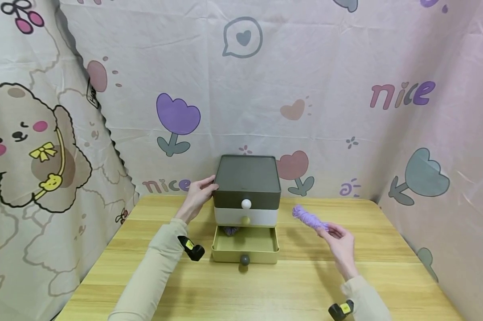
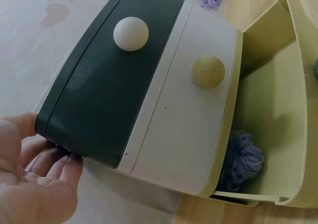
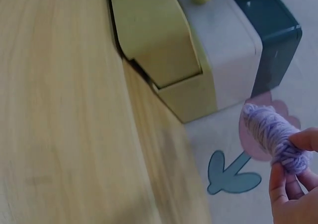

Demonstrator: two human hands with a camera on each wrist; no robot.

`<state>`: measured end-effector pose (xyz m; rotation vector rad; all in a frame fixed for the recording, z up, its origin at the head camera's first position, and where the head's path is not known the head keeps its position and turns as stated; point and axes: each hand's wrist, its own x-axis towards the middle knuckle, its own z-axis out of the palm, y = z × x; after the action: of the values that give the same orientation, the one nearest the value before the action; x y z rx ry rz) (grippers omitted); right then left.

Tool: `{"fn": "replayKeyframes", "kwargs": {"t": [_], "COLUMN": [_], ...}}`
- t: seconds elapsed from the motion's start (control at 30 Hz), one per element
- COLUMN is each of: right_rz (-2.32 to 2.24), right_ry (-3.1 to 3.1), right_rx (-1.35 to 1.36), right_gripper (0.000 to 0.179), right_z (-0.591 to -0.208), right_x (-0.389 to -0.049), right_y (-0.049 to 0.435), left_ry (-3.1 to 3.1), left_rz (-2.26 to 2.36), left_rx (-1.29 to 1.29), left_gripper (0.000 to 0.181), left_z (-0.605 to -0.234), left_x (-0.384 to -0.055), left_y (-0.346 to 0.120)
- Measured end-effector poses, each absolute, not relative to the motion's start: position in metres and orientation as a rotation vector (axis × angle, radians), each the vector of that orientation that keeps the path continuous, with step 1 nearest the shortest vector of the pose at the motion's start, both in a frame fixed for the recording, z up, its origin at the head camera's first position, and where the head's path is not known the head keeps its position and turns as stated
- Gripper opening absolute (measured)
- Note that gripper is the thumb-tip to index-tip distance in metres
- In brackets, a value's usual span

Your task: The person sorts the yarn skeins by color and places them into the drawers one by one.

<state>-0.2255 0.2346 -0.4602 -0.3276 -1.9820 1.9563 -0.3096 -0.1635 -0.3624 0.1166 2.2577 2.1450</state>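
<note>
A small drawer unit stands on the table, with a dark green top drawer, a white middle drawer and a yellow-green bottom drawer pulled out. My left hand touches the left side of the dark top section, its fingertips partly hidden in the left wrist view. Inside the bottom drawer, at the back left, lies a purple yarn skein, partly covered by the unit. To the right of the unit, my right hand pinches one end of a lilac yarn skein above the table.
The wooden table extends around the unit. A printed cloth hangs behind and on both sides. Round knobs stick out from the drawers, including a dark knob on the pulled-out one.
</note>
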Motion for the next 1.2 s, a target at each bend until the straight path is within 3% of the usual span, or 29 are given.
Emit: {"fn": "replayKeyframes", "kwargs": {"t": [0.47, 1.2], "right_rz": [1.99, 2.067], "right_ry": [-2.112, -2.199], "right_rx": [-0.143, 0.133], "right_gripper": [0.037, 0.033], "right_z": [-0.456, -0.465], "right_x": [-0.209, -0.206], "right_y": [0.205, 0.176], "left_ry": [2.251, 2.26], "left_rz": [2.151, 2.141], "left_rx": [0.112, 0.105], "left_gripper": [0.056, 0.056], "left_z": [-0.361, -0.361], "left_x": [-0.309, -0.309], "left_y": [-0.164, -0.163]}}
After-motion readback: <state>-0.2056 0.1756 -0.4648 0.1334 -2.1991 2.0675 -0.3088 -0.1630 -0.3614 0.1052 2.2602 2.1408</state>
